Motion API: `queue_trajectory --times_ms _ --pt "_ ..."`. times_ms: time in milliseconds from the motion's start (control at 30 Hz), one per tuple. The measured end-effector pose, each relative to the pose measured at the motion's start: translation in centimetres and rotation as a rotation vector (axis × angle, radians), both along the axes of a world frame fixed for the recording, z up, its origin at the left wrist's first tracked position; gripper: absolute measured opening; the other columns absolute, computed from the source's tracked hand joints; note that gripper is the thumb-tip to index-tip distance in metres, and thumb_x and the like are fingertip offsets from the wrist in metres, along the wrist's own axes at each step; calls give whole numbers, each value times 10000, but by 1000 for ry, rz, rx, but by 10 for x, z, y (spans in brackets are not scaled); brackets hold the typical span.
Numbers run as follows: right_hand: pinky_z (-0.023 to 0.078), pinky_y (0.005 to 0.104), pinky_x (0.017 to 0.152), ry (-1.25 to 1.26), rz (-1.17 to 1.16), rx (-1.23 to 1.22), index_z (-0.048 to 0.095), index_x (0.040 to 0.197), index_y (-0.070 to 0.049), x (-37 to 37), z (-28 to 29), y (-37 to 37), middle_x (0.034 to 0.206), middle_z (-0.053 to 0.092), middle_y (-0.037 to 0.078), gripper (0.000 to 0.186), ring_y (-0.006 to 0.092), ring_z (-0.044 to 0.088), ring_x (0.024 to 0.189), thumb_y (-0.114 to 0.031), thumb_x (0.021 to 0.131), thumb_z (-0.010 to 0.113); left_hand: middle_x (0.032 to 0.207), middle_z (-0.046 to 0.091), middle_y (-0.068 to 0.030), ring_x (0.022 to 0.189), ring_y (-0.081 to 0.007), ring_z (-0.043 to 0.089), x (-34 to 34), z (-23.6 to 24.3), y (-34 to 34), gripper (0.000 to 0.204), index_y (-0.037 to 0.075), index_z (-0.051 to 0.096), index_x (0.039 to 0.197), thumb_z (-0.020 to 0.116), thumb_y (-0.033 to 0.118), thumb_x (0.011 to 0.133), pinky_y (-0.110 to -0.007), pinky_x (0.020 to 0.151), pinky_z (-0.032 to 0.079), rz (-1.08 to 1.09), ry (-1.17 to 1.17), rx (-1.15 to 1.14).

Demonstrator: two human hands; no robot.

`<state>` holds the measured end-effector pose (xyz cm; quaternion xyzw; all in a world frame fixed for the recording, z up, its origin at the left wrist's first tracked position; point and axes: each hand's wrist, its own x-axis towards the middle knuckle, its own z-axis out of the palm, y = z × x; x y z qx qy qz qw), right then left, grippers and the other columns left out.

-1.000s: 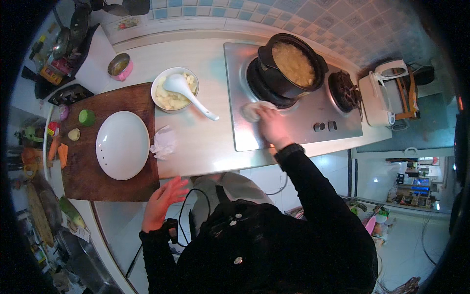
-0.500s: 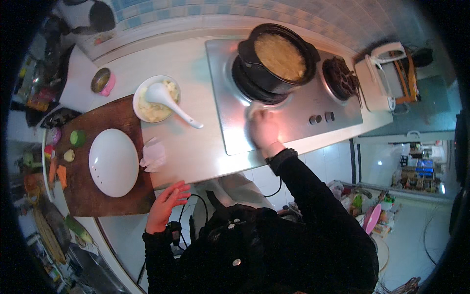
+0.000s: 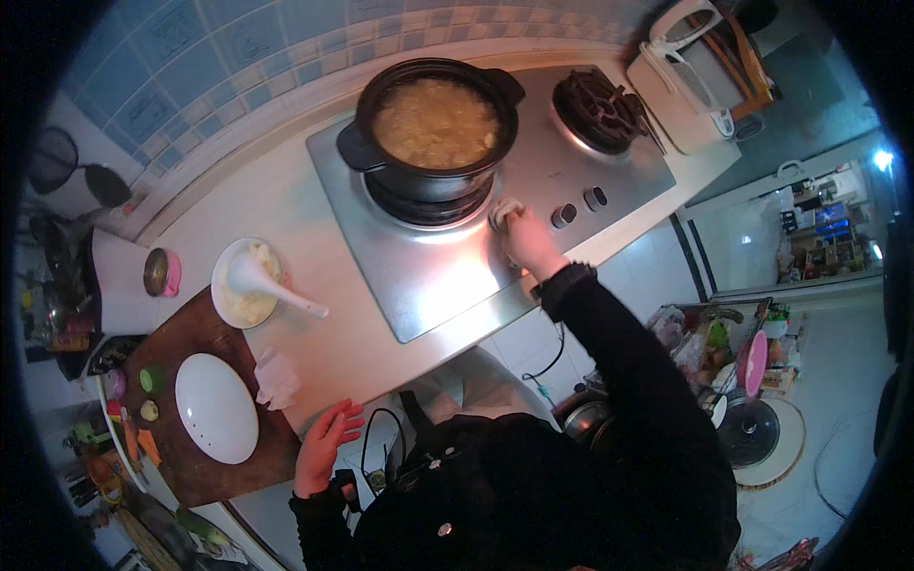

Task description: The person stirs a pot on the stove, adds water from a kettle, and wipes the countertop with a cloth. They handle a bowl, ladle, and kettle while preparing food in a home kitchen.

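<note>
From my end I see the right hand (image 3: 531, 242), fingers clamped on a pale cloth (image 3: 506, 206), probably bunched for firmer grip, on the stove (image 3: 428, 287) left of the knobs (image 3: 578, 206), the left hand (image 3: 327, 447) empty, fingers slightly apart.

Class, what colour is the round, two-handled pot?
The pot is black, clearest in the head view.
</note>
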<state>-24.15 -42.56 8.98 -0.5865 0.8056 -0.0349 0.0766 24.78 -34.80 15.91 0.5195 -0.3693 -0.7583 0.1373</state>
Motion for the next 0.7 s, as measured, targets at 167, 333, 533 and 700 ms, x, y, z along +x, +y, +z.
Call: queue_trajectory --times_ms 167,333,533,700 --pt "510 425 776 -315 43 345 673 1003 -42 -84 65 -70 963 650 222 265 371 634 872 -223 833 577 1252 578 -119 1082 -200 584 -52 14 0 378 13 471 1332 448 204 1007 -316 904 471 -26 -99 -58" --pt "514 421 792 -211 320 300 638 1109 -68 -165 88 -147 1002 661 199 374 362 643 898 -309 823 627 1257 577 -114 1087 -204 583 -138 8 12 401 28 471 1339 459 253 1007 -330 910 469 61 -181 2" --pt "483 450 874 -135 718 224 627 1039 -11 -155 24 -131 1108 542 229 320 386 603 952 -267 861 552 1294 559 -98 1144 -221 555 -256 6 33 463 15 439 1363 476 301 1001 -337 938 450 -56 -206 97" --pt "513 467 768 -409 704 32 649 953 -16 -141 -18 -118 949 604 202 271 384 610 893 -245 858 539 1281 560 -145 1113 -224 575 -301 20 35 464 -47 426 1344 487 255 998 -338 922 476 126 -270 126"
